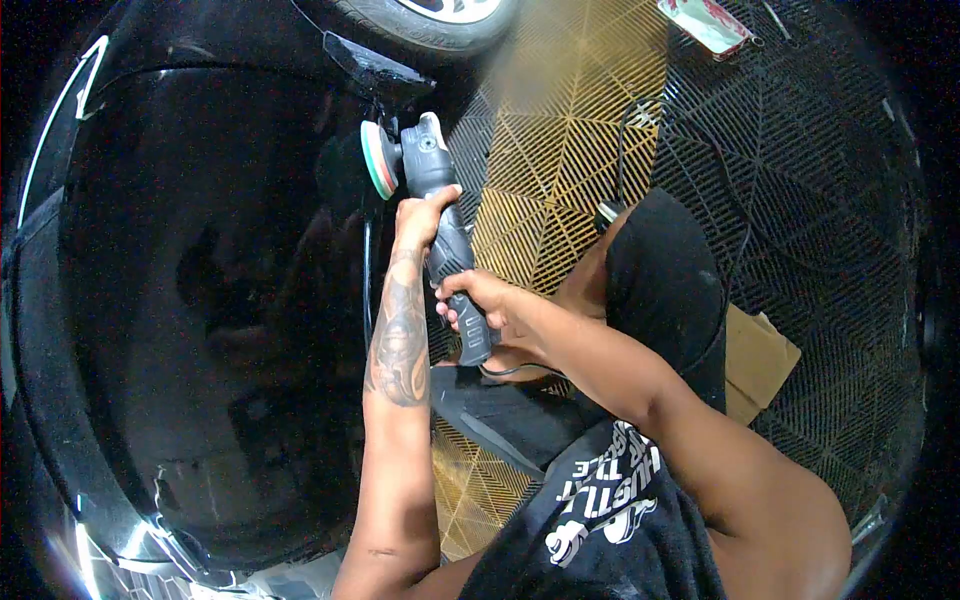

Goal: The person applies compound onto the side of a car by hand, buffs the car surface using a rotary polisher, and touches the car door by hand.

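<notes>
A grey-and-black car polisher (451, 245) is held with both hands beside the glossy black body panel (215, 300) of a car. My left hand (423, 212) wraps round its front part, just behind the head. Further back, my right hand (472, 298) grips the rear handle. The round polishing pad (378, 160), layered in white, green and red, faces the panel near its lower edge. Whether the pad touches the paint, I cannot tell. From the handle's end a black cord (525, 370) runs off past my legs.
At the top, a car tyre (425, 28) stands close to the polisher's head. Yellow and black slatted floor tiles (560, 150) lie underneath. A flat piece of cardboard (760, 360) is beside my leg, and a white-and-red packet-like item (708, 27) lies at the upper right.
</notes>
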{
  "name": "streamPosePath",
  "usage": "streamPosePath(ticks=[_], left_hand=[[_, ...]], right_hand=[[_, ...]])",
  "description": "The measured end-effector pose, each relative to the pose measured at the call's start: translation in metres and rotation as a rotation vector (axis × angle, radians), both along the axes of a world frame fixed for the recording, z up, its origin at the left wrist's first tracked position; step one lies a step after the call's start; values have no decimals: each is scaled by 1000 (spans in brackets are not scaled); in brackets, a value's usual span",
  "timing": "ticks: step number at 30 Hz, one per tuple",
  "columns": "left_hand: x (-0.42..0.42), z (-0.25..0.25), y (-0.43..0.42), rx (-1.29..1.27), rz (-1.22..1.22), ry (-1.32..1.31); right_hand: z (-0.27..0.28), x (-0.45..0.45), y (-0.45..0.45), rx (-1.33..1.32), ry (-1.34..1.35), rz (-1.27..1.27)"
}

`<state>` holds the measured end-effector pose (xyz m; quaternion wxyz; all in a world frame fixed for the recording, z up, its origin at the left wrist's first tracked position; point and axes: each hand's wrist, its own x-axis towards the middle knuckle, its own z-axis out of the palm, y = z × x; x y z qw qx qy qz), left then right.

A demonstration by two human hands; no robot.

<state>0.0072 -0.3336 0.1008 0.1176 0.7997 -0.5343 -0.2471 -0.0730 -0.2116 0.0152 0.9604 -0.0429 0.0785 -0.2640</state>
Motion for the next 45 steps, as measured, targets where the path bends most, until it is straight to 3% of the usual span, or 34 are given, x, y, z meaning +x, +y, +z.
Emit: streamPosePath(ticks=[9, 15, 16, 24, 28, 45], left_hand=[[-16, -4, -42, -59, -73, -86], [0, -4, -4, 44, 23, -118], [9, -10, 5, 2, 21, -240], [27, 0, 98, 18, 79, 58], [30, 2, 114, -14, 40, -28], [-20, 1, 47, -92, 8, 81]], right_hand=[[-12, -10, -41, -16, -78, 5], [-6, -3, -6, -13, -27, 54], [-4, -2, 7, -8, -20, 61], [-4, 22, 83, 39, -56, 210], [-6, 26, 96, 56, -69, 233], [-23, -3, 24, -157, -1, 3]])
